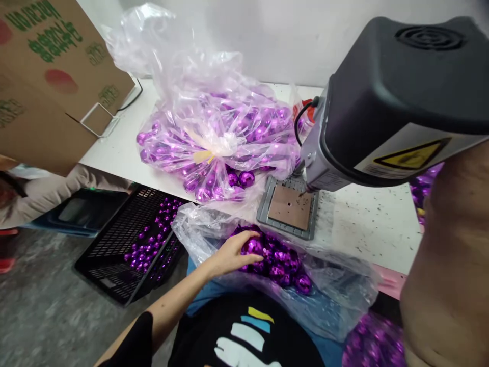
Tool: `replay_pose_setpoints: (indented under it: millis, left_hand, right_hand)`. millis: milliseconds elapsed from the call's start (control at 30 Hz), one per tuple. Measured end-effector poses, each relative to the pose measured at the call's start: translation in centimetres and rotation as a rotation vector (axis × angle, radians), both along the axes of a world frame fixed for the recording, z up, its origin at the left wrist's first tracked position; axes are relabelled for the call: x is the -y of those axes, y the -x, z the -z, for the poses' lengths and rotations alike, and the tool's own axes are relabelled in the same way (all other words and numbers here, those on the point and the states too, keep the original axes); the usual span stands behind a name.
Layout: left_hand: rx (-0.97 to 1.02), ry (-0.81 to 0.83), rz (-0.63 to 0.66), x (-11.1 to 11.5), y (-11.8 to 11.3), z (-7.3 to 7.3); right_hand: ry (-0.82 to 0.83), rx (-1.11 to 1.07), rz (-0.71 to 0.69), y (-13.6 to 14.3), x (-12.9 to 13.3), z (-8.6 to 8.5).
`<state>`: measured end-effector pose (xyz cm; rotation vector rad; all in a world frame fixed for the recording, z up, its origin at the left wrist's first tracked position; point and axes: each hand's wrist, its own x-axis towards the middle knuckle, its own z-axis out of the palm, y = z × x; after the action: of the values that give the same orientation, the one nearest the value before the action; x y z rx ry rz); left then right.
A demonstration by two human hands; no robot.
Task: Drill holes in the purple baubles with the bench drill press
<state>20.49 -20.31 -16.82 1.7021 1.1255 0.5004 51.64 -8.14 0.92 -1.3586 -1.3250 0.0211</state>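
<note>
My left hand (pixel 237 253) is closed round a shiny purple ball (pixel 252 246), over more purple balls (pixel 281 262) lying in an open clear plastic bag (pixel 336 285) on my lap. At the right edge my right arm (pixel 446 255) is raised close to the camera; its hand is not visible. Just beyond the lap stands a grey and black drill-like machine (pixel 397 97), its tip above a brown square plate (pixel 290 206) with a small hole, set on a grey metal base (pixel 263 216).
A large tied clear bag (pixel 225 137) of purple balls lies on the white table (pixel 359 214). Left are a black crate (pixel 110 265) with purple balls and a cardboard box (pixel 57 86). Another person's leg (pixel 72 191) shows behind. Dark shavings dot the table.
</note>
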Motion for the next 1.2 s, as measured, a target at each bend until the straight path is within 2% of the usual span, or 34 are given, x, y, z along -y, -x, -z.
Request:
replay_pose_setpoints:
  millis: [67,167,233,300,333,400,500,533,600,667,733,800,867,933,1033,1133,1200]
  left_hand:
    - [-0.144,-0.028,-0.028,1.0,1.0,2.8]
    - [-0.400,-0.098,-0.120,0.6,0.8,7.0]
    - [-0.521,-0.096,-0.165,0.0,0.0,8.5]
    - [-0.570,-0.085,-0.194,-0.3,-0.6,8.6]
    - [-0.582,-0.085,-0.194,-0.2,-0.8,8.0]
    - [-0.588,-0.101,-0.143,0.0,-0.8,5.8]
    - [-0.449,-0.164,-0.001,-1.0,-0.4,0.5]
    - [-0.373,-0.203,0.014,-2.0,-0.3,-1.3]
    - [-0.325,-0.408,-0.085,-5.3,-0.2,-4.3]
    - [-0.426,-0.599,-0.185,-9.5,-0.3,-6.0]
    - [-0.585,-0.623,-0.169,-13.5,-0.6,-6.2]
    - [-0.659,-0.594,-0.113,-16.3,-1.0,-5.6]
    - [-0.650,-0.570,-0.069,-17.7,-1.2,-4.9]
    - [-0.554,-0.534,-0.083,-17.7,-1.2,-4.7]
    - [-0.149,-0.372,-0.176,-16.0,-0.7,-5.6]
    - [0.365,-0.019,-0.202,-13.6,-0.3,-6.8]
    - [0.596,0.242,-0.179,-12.1,-0.6,-7.1]
  right_hand:
    - [-0.047,0.007,0.054,0.5,0.0,-0.5]
    - [-0.091,0.042,0.142,1.4,0.0,-1.4]
    - [-0.049,0.039,0.150,1.5,0.0,-1.8]
    - [0.022,0.010,0.102,1.3,0.1,-1.8]
    - [0.052,0.002,0.073,1.0,0.1,-1.8]
    - [0.075,0.005,0.037,0.6,0.1,-1.6]
    - [0.058,0.005,0.030,0.5,0.0,-1.5]
    - [0.049,-0.002,0.034,0.6,-0.1,-1.5]
    - [0.037,-0.016,0.044,0.8,-0.2,-1.6]
    - [0.041,-0.028,0.056,0.9,-0.2,-1.6]
    - [0.068,-0.041,0.058,1.0,-0.1,-1.7]
    - [0.093,-0.048,0.038,0.9,0.1,-1.8]
    - [0.101,-0.048,0.008,0.8,0.4,-1.9]
    - [0.100,-0.038,-0.005,0.7,0.6,-1.9]
    - [0.083,-0.014,-0.003,0.7,0.5,-1.8]
    - [0.052,0.003,-0.004,0.8,0.3,-1.7]
    - [0.038,0.008,-0.002,0.8,0.3,-1.7]
